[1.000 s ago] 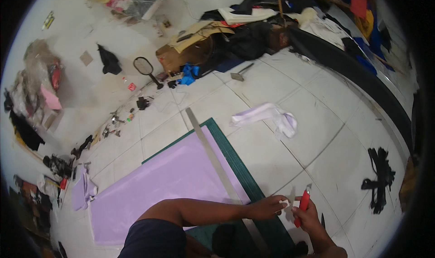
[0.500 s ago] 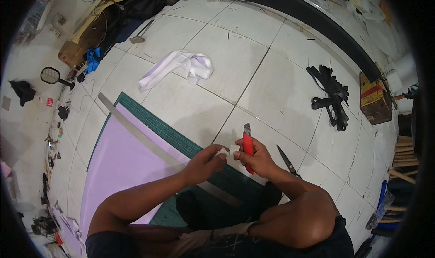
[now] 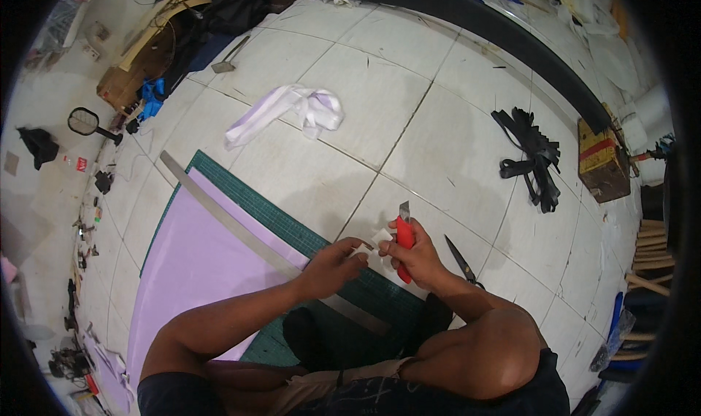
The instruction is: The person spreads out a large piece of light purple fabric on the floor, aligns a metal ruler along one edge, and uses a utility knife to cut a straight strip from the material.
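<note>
A red utility knife with its blade pointing up and away is held in my right hand. That hand's thumb and fingertips also pinch a small white piece. My left hand is closed just beside it, pinching a small whitish bit; whether the two bits are one piece I cannot tell. Below my hands lies a green cutting mat. Lilac sheet material covers much of the mat, with a long metal ruler across it, partly hidden under my left arm.
Black scissors lie on the tiles right of my right hand. Farther off are a white and lilac strip bundle, black straps, a hammer-like tool and a worn box. A long black padded piece curves along the far side.
My right hand has shifted slightly right, carrying the knife with it. The white piece in its fingertips has tilted. My left hand has moved a little to the right.
</note>
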The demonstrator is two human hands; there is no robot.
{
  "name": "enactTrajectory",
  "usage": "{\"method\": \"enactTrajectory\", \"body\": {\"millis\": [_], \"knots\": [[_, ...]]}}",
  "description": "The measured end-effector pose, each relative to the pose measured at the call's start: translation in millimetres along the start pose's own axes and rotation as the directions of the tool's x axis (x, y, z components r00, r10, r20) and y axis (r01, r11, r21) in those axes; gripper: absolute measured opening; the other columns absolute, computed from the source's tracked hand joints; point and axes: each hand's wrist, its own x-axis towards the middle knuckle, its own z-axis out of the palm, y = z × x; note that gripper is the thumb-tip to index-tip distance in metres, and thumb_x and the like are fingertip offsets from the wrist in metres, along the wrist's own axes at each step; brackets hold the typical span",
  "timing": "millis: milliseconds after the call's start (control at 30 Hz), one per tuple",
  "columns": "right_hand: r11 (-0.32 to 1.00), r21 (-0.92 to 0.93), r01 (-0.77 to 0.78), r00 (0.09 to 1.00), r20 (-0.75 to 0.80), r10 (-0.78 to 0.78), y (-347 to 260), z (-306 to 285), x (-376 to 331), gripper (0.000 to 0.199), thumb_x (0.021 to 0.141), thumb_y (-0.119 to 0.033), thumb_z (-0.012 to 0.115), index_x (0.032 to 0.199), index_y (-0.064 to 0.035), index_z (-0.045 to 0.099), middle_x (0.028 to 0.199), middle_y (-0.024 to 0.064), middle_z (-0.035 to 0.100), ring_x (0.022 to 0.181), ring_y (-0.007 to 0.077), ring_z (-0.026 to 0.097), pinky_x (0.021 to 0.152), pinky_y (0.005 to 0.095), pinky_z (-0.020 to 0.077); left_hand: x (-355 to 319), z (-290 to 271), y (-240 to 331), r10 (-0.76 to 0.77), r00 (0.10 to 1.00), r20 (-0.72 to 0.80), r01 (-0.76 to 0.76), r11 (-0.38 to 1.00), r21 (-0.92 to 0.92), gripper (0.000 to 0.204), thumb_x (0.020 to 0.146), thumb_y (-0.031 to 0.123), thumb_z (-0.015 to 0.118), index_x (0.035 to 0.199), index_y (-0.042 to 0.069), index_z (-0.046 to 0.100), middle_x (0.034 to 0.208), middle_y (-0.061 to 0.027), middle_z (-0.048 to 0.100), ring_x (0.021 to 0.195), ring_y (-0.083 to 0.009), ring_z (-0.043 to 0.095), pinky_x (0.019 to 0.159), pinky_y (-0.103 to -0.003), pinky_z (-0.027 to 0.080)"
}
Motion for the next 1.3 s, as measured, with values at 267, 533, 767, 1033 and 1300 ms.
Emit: {"method": "enactTrajectory", "body": {"millis": [267,533,767,1033,1300], "knots": [[0.993,-0.101,0.054,0.993,-0.097,-0.064,1,12,-13,0.033,0.082,-0.008,0.073,0.106,-0.0071,0.050,0.077,0.0027,0.057,0.056,0.0106,0.054,0.048,0.0259,0.0446,-2,12,5,0.112,0.991,-0.071,-0.082,0.938,0.336,0.036,0.097,0.033,0.053,0.118,0.004,0.056,0.096,-0.0171,0.061,0.091,-0.0269,0.061,0.081,-0.040,0.047],[0.979,-0.203,0.026,0.998,-0.047,-0.036,14,14,-14,0.035,0.081,-0.008,0.075,0.104,-0.0027,0.050,0.078,0.0037,0.058,0.058,0.0109,0.056,0.049,0.0254,0.0458,-4,2,-17,0.125,0.991,-0.041,-0.107,0.945,0.309,0.032,0.095,0.029,0.055,0.110,0.001,0.057,0.095,-0.0113,0.060,0.090,-0.0207,0.059,0.081,-0.035,0.047],[0.982,-0.188,-0.021,1.000,-0.027,0.016,11,16,-13,0.027,0.085,-0.010,0.071,0.102,-0.0032,0.053,0.076,0.0050,0.060,0.047,0.0110,0.054,0.038,0.0253,0.0404,3,12,-19,-0.010,0.999,-0.041,0.016,0.987,0.163,0.029,0.096,0.028,0.057,0.103,0.000,0.058,0.090,-0.0092,0.063,0.075,-0.0143,0.064,0.068,-0.031,0.052],[0.961,-0.271,-0.060,0.997,0.038,0.074,18,13,-14,0.029,0.090,-0.015,0.066,0.111,-0.0007,0.051,0.084,0.0091,0.061,0.046,0.0139,0.054,0.036,0.0276,0.0409,4,1,-19,0.034,0.999,-0.016,-0.032,0.989,0.148,0.025,0.096,0.024,0.057,0.104,0.000,0.055,0.090,-0.0090,0.063,0.078,-0.0151,0.064,0.067,-0.031,0.053],[0.969,-0.243,-0.036,0.996,0.065,0.053,17,17,-10,0.026,0.092,-0.020,0.064,0.108,-0.0015,0.055,0.077,0.0070,0.058,0.044,0.0121,0.050,0.039,0.0252,0.0420,1,3,-26,0.012,0.999,-0.031,-0.010,0.998,0.056,0.030,0.091,0.024,0.059,0.106,0.000,0.050,0.085,-0.0086,0.062,0.067,-0.0143,0.062,0.057,-0.029,0.051]]}}
